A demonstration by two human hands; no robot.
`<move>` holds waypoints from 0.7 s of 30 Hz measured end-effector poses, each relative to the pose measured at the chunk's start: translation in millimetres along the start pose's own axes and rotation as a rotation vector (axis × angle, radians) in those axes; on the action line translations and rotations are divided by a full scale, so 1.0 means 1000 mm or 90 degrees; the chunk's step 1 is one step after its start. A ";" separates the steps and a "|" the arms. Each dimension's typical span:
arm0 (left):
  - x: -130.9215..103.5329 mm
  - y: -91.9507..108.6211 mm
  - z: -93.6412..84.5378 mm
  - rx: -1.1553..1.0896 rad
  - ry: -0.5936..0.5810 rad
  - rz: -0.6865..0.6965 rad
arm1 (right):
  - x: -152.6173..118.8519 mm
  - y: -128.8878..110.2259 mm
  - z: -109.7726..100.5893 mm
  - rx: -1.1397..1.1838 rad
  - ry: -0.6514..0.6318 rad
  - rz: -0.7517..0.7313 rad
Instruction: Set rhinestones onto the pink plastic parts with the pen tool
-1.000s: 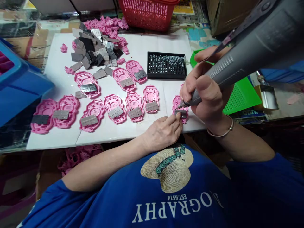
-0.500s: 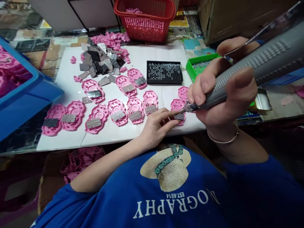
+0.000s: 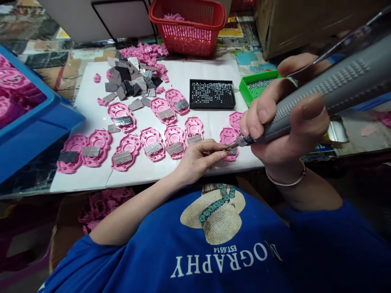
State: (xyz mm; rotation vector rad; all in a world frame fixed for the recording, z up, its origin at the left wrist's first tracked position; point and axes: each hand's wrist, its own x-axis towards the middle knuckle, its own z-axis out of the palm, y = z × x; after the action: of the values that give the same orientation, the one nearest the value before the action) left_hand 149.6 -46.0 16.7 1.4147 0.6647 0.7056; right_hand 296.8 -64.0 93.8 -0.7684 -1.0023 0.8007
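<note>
A grey electric screwdriver point(image 3: 342, 77) is gripped in my right hand point(image 3: 279, 150), with a metal lever along its upper side. Its bit slants down-left to the fingertips of my left hand point(image 3: 200, 158). The left thumb and forefinger are pinched together at the bit's tip; whatever they hold is too small to make out. Just beneath lies a pink plastic casing point(image 3: 228, 134) with a grey plate point(image 3: 232, 151), partly covered by my fingers. Another pink casing point(image 3: 235, 119) touches it behind. To the left, several pink casings point(image 3: 152, 138) carry plates.
A black tray of screws point(image 3: 212, 105) and a green screw tray point(image 3: 248, 90) stand behind my hands. Farther back are a pile of grey plates point(image 3: 124, 75), small pink parts point(image 3: 143, 51) and a red basket point(image 3: 189, 38). A blue bin point(image 3: 61, 110) stands left.
My left thumb and forefinger have closed from apart into a pinch at the bit's tip. The screwdriver has shifted slightly down-left. The view has moved a little.
</note>
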 end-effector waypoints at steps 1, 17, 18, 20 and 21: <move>0.000 0.001 0.000 -0.002 -0.001 -0.008 | 0.000 0.001 0.000 0.007 0.000 -0.014; 0.001 0.001 0.003 -0.096 -0.026 -0.090 | 0.003 -0.003 -0.001 -0.007 -0.026 -0.041; 0.001 0.001 0.003 -0.096 -0.037 -0.086 | 0.003 -0.003 -0.001 0.002 -0.018 -0.043; 0.002 0.003 0.003 -0.088 -0.063 -0.073 | 0.004 -0.001 -0.002 0.017 -0.017 -0.040; 0.002 0.003 0.003 -0.078 -0.079 -0.065 | 0.004 0.000 -0.003 0.023 -0.026 -0.050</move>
State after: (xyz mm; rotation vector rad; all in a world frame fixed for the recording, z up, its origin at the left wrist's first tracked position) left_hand 153.1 -46.7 19.8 1.2910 0.5826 0.5636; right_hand 300.8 -60.7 94.5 -0.6801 -1.0453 0.7677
